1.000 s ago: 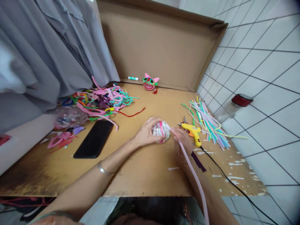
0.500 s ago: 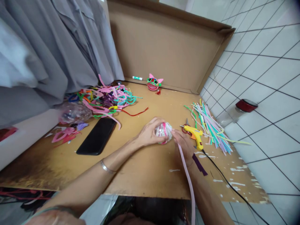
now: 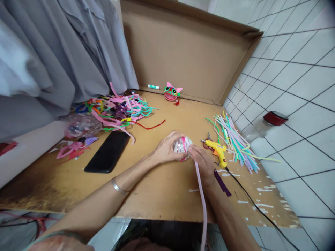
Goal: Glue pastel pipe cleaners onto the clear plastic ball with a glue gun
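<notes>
A clear round ball [image 3: 180,146] banded with white and pink strips is at the middle of the table. My left hand [image 3: 167,148] wraps round its left side, thumb in front. At the ball's right side, my right hand [image 3: 202,162] pinches a long pale lilac pipe cleaner [image 3: 201,193], which hangs down past the table's front edge. The right fingertips touch the ball. Just right of that hand lie a yellow glue gun [image 3: 218,150] and scissors [image 3: 208,143], partly under the gun.
A black phone [image 3: 107,152] and a tangle of colourful pipe cleaners [image 3: 120,108] lie left. Straight pipe cleaners [image 3: 238,143] and a red-lidded jar [image 3: 274,118] are right. A decorated head [image 3: 171,92] stands at the back by the cardboard [image 3: 188,52].
My right hand has shifted slightly left, closer against the ball. The hanging part of the lilac pipe cleaner has swung left. My left hand stays on the ball.
</notes>
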`<state>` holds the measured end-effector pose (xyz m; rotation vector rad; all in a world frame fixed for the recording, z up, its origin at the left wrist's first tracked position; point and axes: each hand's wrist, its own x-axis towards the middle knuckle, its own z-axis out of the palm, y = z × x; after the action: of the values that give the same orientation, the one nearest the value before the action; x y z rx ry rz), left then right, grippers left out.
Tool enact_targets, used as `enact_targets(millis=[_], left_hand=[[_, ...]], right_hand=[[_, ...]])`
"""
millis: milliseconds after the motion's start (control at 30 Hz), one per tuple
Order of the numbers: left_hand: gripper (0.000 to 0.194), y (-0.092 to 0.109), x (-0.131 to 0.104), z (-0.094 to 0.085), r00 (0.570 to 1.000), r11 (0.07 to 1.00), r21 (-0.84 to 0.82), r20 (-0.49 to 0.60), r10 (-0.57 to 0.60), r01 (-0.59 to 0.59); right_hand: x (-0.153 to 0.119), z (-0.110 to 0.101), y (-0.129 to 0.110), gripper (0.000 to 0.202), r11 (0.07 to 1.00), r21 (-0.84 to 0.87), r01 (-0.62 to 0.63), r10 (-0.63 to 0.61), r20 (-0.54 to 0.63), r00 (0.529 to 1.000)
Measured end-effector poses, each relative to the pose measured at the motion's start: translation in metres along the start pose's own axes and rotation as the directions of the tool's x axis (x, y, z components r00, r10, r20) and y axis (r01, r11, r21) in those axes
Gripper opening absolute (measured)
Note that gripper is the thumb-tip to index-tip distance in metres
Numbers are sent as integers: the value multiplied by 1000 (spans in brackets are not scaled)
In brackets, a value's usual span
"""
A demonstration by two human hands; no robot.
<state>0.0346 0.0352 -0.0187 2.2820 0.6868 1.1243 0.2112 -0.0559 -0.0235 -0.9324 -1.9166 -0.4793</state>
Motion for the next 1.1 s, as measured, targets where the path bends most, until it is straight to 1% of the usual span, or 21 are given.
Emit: enact_targets(millis=[200, 367, 467, 533, 667, 867, 1100], left_hand=[[58, 0, 0, 0, 1000, 1000, -5, 8, -13, 14], [57, 0, -1, 1, 1000, 1000, -14, -1, 3, -3], [57, 0, -1, 1, 1000, 1000, -10, 3, 7, -7], [57, 1, -1, 0, 1000, 1000, -8, 8, 11, -11], [57, 3, 0, -2, 1000, 1000, -3, 24, 5, -5], [57, 4, 2, -3, 1000, 1000, -4, 30, 7, -7], [58, 5, 1, -4, 999, 1000, 7, 39, 11, -11]], right_hand=[[1, 0, 0, 41, 1000, -8, -10, 10, 8, 1000], [3, 1, 0, 36, 1000, 9, -9, 9, -29, 1000], [3, 1, 0, 36, 1000, 1, -27, 27, -7, 1000], [2, 1, 0, 36, 999, -5, -31, 31, -1, 1000], [2, 2, 0, 38, 1000, -18, -16, 16, -27, 1000], [2, 3, 0, 43, 1000, -1, -1, 1, -28, 1000], [2, 1, -2, 43, 1000, -21, -12, 12, 0, 1000]])
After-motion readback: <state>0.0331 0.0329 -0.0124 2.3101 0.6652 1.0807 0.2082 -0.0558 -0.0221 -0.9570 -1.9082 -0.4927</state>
